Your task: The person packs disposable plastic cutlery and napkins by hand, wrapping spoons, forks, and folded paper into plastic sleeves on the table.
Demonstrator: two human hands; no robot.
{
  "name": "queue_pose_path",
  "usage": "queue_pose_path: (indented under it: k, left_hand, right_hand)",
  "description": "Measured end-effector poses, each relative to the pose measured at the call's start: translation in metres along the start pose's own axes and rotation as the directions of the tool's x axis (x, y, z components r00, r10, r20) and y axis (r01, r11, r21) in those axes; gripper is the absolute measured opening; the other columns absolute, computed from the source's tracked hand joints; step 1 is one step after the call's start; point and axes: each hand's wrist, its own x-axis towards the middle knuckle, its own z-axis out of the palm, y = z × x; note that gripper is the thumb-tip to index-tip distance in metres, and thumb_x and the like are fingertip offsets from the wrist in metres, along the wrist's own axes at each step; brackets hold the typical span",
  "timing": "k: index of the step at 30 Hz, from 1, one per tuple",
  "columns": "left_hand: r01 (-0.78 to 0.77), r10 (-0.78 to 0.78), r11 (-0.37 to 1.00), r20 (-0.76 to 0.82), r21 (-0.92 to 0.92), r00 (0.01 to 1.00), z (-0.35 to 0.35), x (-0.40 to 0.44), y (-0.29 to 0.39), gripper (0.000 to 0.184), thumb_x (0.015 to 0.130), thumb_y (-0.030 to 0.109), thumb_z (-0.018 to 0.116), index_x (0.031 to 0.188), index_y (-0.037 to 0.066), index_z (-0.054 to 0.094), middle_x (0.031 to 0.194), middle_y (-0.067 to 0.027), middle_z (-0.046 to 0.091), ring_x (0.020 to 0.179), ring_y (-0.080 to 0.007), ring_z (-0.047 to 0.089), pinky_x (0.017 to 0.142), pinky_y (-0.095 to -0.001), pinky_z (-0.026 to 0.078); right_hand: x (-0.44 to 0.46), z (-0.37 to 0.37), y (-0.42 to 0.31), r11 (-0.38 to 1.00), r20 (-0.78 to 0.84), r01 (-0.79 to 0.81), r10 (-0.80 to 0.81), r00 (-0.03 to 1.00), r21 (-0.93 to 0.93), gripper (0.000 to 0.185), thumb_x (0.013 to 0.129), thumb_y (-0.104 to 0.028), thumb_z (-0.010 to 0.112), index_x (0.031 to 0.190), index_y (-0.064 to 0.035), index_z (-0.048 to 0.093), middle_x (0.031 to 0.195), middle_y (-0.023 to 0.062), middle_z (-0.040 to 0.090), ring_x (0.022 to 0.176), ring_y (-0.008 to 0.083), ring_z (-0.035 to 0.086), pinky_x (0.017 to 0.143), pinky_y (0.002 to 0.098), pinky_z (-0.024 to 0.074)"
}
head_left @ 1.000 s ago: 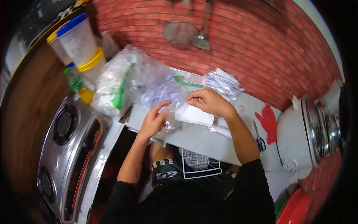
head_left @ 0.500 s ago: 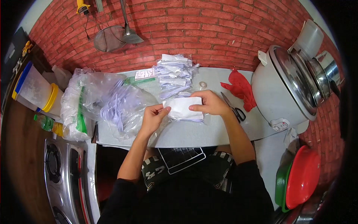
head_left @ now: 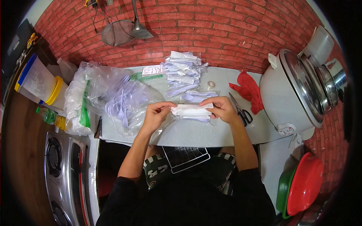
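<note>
Between my two hands, near the table's front, a folded white paper napkin is stretched level. My left hand pinches its left end, and my right hand pinches its right end. Just below and behind the napkin lie pale plastic utensils, partly covered by it. A pile of wrapped packets with white napkins and utensils stands farther back. To the left, a clear plastic bag holds many loose pale forks.
Scissors, a tape roll and a red cloth lie on the right, beside a large rice cooker. At left are a bulky white bag, a bottle and a gas stove.
The view has swung round and levelled. The napkin, earlier wide and flat, is now folded into a narrower strip. My left hand, apart from it at first, has taken its left end.
</note>
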Motion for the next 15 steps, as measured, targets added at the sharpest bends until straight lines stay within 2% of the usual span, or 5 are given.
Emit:
queue_pose_path:
  k: [2,8,11,13,15]
  left_hand:
    - [-0.022,0.022,1.000,0.006,-0.015,1.000,-0.003,-0.001,-0.002,0.016,0.086,0.001,0.057,0.096,0.002,0.070,0.059,0.0071,0.050,0.047,-0.0011,0.032,0.043,-0.0194,0.023]
    - [0.013,-0.003,0.996,0.122,-0.084,0.993,-0.011,-0.006,0.008,0.021,0.083,-0.003,0.055,0.096,0.002,0.070,0.061,0.0058,0.054,0.048,-0.0009,0.035,0.044,-0.0189,0.024]
    - [-0.016,0.019,1.000,0.152,-0.017,0.988,-0.012,-0.009,0.014,0.022,0.082,-0.003,0.057,0.098,0.002,0.070,0.070,0.0031,0.061,0.051,-0.0005,0.038,0.045,-0.0181,0.026]
    - [-0.075,0.067,0.996,0.156,0.046,0.986,-0.005,-0.011,0.023,0.022,0.080,0.001,0.056,0.097,0.000,0.069,0.062,0.0050,0.053,0.048,-0.0007,0.032,0.044,-0.0192,0.021]
    - [-0.068,0.055,0.995,0.159,0.077,0.986,-0.002,-0.011,0.025,0.022,0.079,0.001,0.057,0.098,0.000,0.069,0.063,0.0053,0.054,0.048,-0.0004,0.032,0.045,-0.0190,0.022]
  right_hand:
    - [-0.001,-0.003,0.001,1.000,0.064,0.024,-0.025,0.998,0.017,0.023,0.080,0.010,0.051,0.100,0.0071,0.064,0.081,0.0078,0.062,0.056,0.0065,0.049,0.047,0.0203,0.0375]
    - [-0.002,-0.012,-0.007,0.990,0.217,0.050,-0.078,0.973,0.128,0.027,0.077,-0.006,0.058,0.099,0.0065,0.064,0.091,0.0108,0.062,0.061,0.0089,0.052,0.053,0.0225,0.0392]
    - [0.000,-0.010,-0.017,0.997,0.228,0.013,0.005,0.974,-0.078,0.037,0.077,-0.020,0.063,0.105,0.0047,0.062,0.100,0.0114,0.062,0.071,0.0124,0.057,0.060,0.0234,0.0419]
    - [0.005,0.005,-0.031,0.832,0.079,0.166,-0.146,0.986,-0.530,0.042,0.080,-0.023,0.065,0.114,0.0020,0.058,0.104,0.0099,0.063,0.088,0.0154,0.060,0.073,0.0250,0.0450]
    - [0.017,0.019,-0.023,0.821,0.108,0.178,-0.142,0.984,-0.542,0.043,0.082,-0.023,0.066,0.116,0.0008,0.056,0.106,0.0094,0.064,0.093,0.0164,0.059,0.079,0.0263,0.0445]
